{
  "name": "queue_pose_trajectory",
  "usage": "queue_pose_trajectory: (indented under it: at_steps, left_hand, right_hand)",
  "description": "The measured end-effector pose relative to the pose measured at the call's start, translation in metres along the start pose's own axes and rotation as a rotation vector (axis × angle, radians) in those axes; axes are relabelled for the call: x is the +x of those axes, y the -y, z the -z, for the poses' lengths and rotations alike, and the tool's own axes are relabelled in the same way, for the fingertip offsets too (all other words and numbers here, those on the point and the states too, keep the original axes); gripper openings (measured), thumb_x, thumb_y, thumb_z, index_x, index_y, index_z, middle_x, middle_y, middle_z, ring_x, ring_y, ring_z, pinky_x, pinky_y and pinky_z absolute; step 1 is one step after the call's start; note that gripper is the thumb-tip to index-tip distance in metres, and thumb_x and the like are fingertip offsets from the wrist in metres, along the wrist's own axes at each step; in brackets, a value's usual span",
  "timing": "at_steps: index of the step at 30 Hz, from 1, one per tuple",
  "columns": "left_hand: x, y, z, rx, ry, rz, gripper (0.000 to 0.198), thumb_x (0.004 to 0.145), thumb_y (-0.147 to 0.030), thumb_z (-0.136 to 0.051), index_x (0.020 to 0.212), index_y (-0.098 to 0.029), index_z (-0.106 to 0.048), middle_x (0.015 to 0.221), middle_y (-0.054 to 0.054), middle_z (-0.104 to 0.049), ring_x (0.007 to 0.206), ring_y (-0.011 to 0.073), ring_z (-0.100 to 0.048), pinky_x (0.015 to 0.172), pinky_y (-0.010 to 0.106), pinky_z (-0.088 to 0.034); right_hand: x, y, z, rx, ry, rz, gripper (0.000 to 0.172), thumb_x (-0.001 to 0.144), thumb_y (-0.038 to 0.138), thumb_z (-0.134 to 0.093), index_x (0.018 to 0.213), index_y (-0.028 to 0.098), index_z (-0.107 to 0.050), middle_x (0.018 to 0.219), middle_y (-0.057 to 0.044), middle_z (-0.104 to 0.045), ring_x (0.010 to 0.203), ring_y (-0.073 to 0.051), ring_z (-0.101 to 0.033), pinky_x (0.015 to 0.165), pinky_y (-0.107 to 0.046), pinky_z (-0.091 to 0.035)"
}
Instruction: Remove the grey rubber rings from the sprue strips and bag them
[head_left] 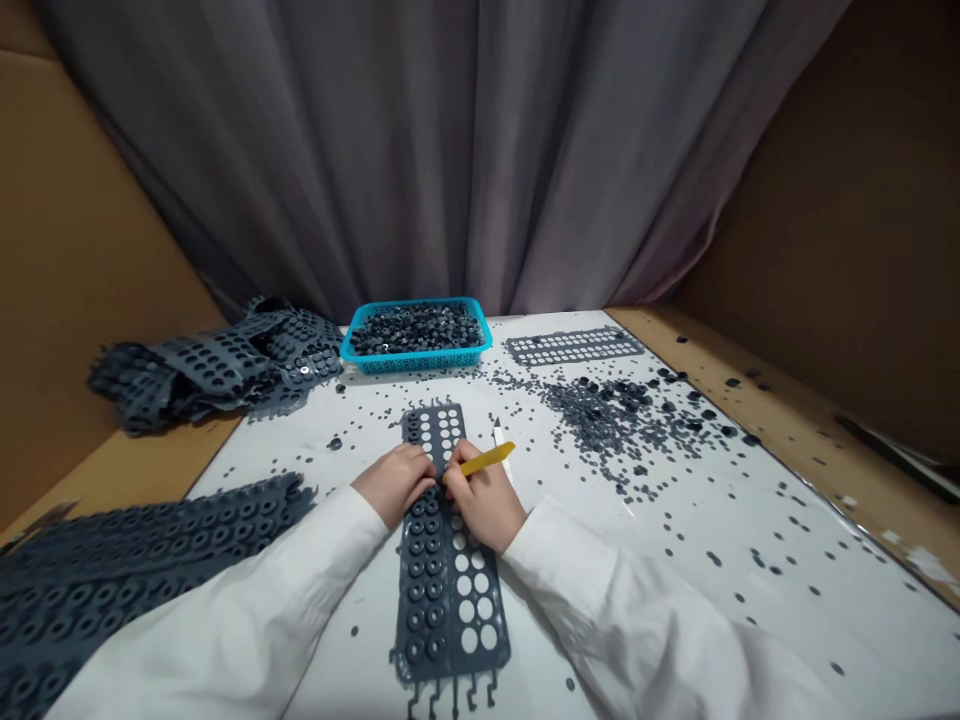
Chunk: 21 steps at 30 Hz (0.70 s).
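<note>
A: Where is the dark sheet?
B: Flat on the white table, running lengthwise away from the person, under both hands. Its near part carries raised rings on the left half and open round holes on the right; beyond the hands, holes show in the left half too.

A: And the grip?
B: The right hand is closed around a yellow tool, its tip down by the sheet's middle. The left hand lies on the sheet with fingers curled, close to the right fingertips; whether it pinches anything, I can't tell.

A: What's just beside them?
B: A slim white object with a dark tip, partly behind the yellow tool.

A: Farther out?
B: Small dark bits spread thickly to the right. Behind them lies a holed sheet. A blue basket full of dark pieces stands at the back, with heaped sheets to its left. More ringed sheets lie at the near left.
</note>
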<state>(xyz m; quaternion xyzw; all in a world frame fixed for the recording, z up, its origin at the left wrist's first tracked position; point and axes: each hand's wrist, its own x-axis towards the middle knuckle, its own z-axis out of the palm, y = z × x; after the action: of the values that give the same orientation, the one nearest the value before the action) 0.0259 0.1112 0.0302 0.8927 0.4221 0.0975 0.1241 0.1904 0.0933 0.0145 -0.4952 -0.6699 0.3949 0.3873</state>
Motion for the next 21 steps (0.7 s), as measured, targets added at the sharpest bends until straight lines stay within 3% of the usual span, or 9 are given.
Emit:
queue_pose_trajectory:
  at_steps: [5,10,21]
  left_hand:
    - [0.001,-0.005,0.007,0.014,0.065,0.018,0.01,0.08,-0.015,-0.052,0.084,-0.013,-0.061,0.082,0.009,-0.06,0.081,0.0213,-0.056,0.073,0.032,-0.047]
    - [0.002,-0.01,0.011,0.033,0.133,0.055,0.013,0.079,-0.013,-0.053,0.088,-0.011,-0.061,0.088,0.011,-0.059,0.087,0.0229,-0.055,0.079,0.035,-0.046]
    - [0.002,-0.012,0.012,0.075,0.136,0.042,0.012,0.079,-0.014,-0.052,0.085,-0.012,-0.061,0.085,0.01,-0.059,0.084,0.0227,-0.056,0.077,0.034,-0.047]
  right_hand:
    - [-0.001,-0.003,0.001,0.097,-0.074,-0.058,0.011,0.078,0.018,-0.041,0.067,0.021,-0.041,0.05,0.006,-0.05,0.046,-0.011,-0.048,0.049,-0.021,-0.037]
    - [0.0,-0.004,0.0,0.101,-0.041,-0.06,0.011,0.078,0.017,-0.042,0.067,0.021,-0.042,0.05,0.006,-0.051,0.046,-0.01,-0.049,0.049,-0.021,-0.038]
    - [0.001,-0.001,-0.001,-0.002,-0.012,-0.01,0.012,0.077,0.014,-0.041,0.067,0.02,-0.042,0.051,0.005,-0.051,0.049,-0.011,-0.048,0.051,-0.021,-0.036]
